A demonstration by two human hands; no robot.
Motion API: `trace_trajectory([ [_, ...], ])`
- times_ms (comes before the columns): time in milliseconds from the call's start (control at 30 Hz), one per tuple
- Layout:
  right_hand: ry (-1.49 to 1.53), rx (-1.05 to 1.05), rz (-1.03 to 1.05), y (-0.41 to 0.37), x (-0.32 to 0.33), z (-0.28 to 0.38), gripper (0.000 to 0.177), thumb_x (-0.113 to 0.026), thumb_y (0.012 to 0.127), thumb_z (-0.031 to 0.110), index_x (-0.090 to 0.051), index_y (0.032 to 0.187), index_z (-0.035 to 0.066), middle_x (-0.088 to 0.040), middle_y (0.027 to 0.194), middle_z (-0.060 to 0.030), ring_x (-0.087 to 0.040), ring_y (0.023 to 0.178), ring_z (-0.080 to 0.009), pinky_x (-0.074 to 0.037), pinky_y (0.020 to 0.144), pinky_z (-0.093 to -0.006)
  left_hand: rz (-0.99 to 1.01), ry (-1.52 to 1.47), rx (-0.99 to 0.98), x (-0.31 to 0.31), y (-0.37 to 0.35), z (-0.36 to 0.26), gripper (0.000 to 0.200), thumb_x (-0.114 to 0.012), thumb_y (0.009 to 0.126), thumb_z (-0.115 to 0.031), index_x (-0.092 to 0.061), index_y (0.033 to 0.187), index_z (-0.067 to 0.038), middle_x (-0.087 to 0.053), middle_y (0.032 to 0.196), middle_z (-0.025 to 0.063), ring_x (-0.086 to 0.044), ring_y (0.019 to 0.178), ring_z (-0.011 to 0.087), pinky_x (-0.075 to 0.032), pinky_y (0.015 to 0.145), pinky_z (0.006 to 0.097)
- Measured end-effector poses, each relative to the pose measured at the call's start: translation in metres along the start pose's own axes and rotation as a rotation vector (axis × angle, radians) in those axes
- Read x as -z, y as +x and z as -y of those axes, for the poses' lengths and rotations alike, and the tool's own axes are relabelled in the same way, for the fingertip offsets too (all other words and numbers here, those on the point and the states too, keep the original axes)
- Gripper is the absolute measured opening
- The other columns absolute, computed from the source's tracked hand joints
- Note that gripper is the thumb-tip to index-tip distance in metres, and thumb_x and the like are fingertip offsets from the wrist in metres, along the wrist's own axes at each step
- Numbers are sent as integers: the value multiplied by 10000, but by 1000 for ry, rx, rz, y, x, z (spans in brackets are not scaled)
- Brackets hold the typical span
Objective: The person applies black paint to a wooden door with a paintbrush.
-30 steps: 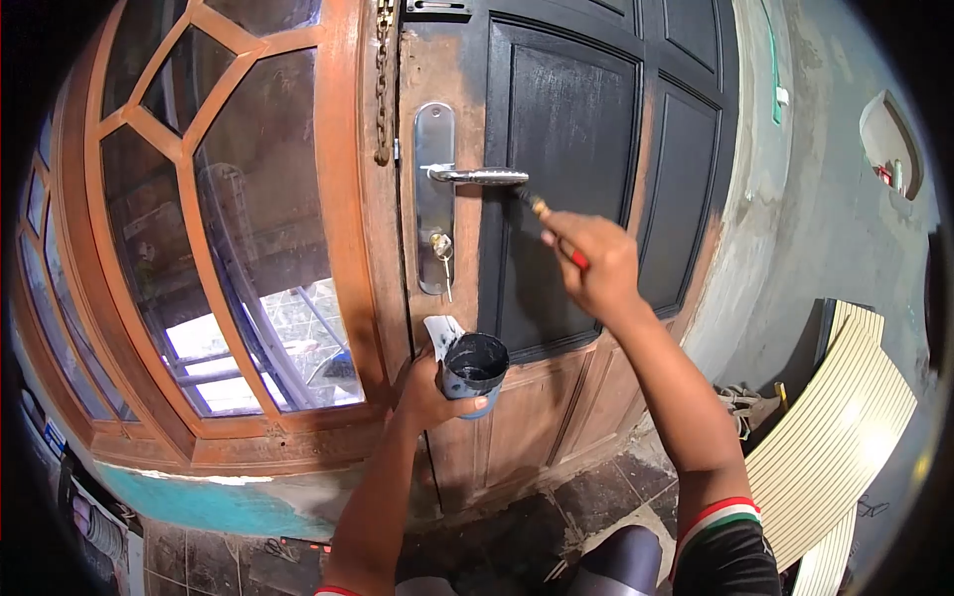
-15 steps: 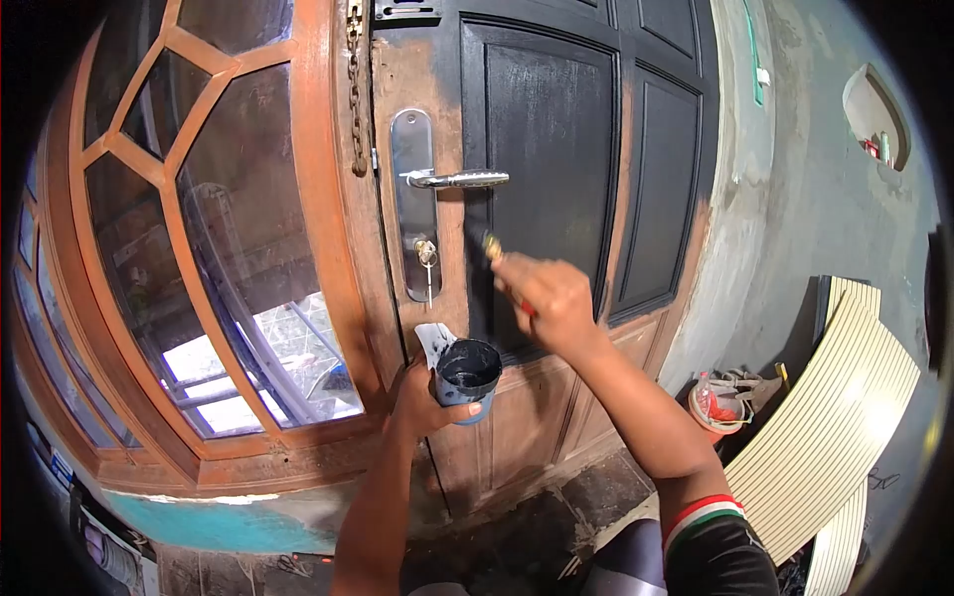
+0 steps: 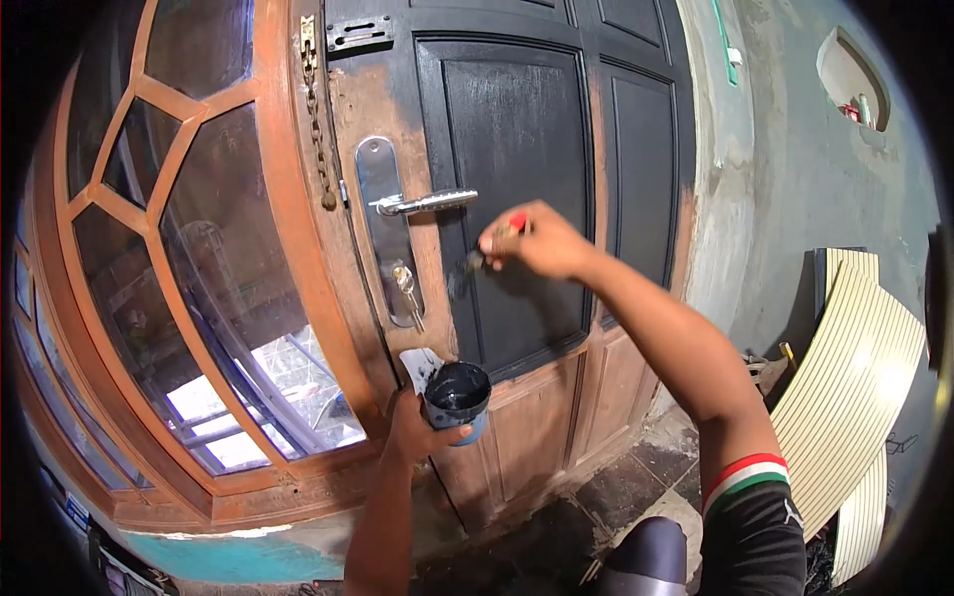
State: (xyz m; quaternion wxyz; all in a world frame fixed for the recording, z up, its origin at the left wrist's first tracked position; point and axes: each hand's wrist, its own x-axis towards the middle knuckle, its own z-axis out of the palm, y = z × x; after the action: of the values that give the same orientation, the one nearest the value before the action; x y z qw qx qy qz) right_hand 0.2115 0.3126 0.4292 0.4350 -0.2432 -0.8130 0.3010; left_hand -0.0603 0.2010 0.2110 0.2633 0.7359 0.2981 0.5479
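Note:
My right hand is closed around a paintbrush with a red handle end. Its dark bristles point down and left at the inner edge of a black-painted door panel, below the lever handle. A plastic cup of black paint, bluish on the outside, is gripped in my left hand. A white paint-smeared piece stands up at the cup's left side. Keys hang from the lock plate, with bare brown wood around it.
An orange-brown window frame with glass panes stands left of the door. A rusty chain hangs beside the latch. Ribbed cream panels lean against the grey wall at right. Above them, a wall niche holds small items.
My right hand has turned and risen, so the brush now points downward rather than up and left. The head view has shifted; the cup stays in my left hand.

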Motion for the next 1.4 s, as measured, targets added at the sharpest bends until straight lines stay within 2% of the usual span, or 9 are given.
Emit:
trace_trajectory([
  [333,-438,359,-389,110,65,131,250,-785,931,234,-813,887,-9,-793,789,-147,-778,717,-261,-603,747,-368,-11,-123,-24,-3,1,18,883,-1024,692,-209,-603,1438,3,-744,1306,111,-712,1222,216,-544,1109,399],
  [433,-681,681,-652,108,61,150,165,-786,913,182,-825,983,37,-796,862,-160,-771,774,-340,-615,763,-407,-11,-125,-2,-2,0,20,888,-1026,690,-207,-601,1442,-2,-735,1314,108,-703,1236,219,-533,1124,401],
  [567,-964,1225,-474,93,55,125,191,-759,820,91,-788,1009,98,-770,940,-152,-740,888,-387,-600,834,-502,3,-62,8,-1,0,16,896,-1032,684,-218,-604,1442,-8,-721,1323,106,-692,1239,226,-527,1122,402],
  [667,-1062,945,-137,62,35,104,150,-762,851,116,-794,991,70,-770,910,-165,-746,907,-391,-603,855,-473,23,-32,44,0,0,6,885,-1036,666,-252,-632,1418,-16,-711,1332,116,-691,1230,247,-530,1105,408],
  [800,-871,526,-158,47,47,174,239,-814,981,229,-832,1075,11,-811,929,-187,-785,860,-347,-608,814,-391,-13,67,24,0,1,12,832,-1030,643,-309,-696,1350,-27,-700,1329,139,-688,1229,291,-526,1097,423],
  [900,-809,800,-459,83,53,157,249,-825,977,247,-839,1123,46,-809,961,-203,-794,862,-344,-609,828,-430,-40,81,0,-3,2,9,796,-1020,637,-334,-728,1313,-34,-696,1320,153,-682,1239,319,-521,1101,431],
  [1133,-728,475,-112,45,48,144,272,-807,986,264,-840,1147,47,-810,990,-210,-792,917,-375,-612,880,-419,-19,109,22,-1,1,8,790,-1008,642,-355,-733,1308,-33,-697,1306,156,-681,1245,329,-519,1100,445],
  [1267,-680,814,-522,70,63,125,263,-804,975,146,-826,1228,77,-827,1064,-165,-790,993,-364,-615,878,-387,-46,105,-9,-5,2,6,796,-1004,645,-375,-730,1310,-33,-692,1309,162,-676,1249,339,-516,1103,452],
  [1400,-1036,1056,-444,70,56,56,380,-818,907,78,-804,1283,132,-821,1135,-145,-781,1064,-321,-599,914,-465,-54,167,-54,-4,4,5,808,-997,650,-403,-726,1316,-36,-685,1322,165,-667,1260,345,-509,1112,455],
])
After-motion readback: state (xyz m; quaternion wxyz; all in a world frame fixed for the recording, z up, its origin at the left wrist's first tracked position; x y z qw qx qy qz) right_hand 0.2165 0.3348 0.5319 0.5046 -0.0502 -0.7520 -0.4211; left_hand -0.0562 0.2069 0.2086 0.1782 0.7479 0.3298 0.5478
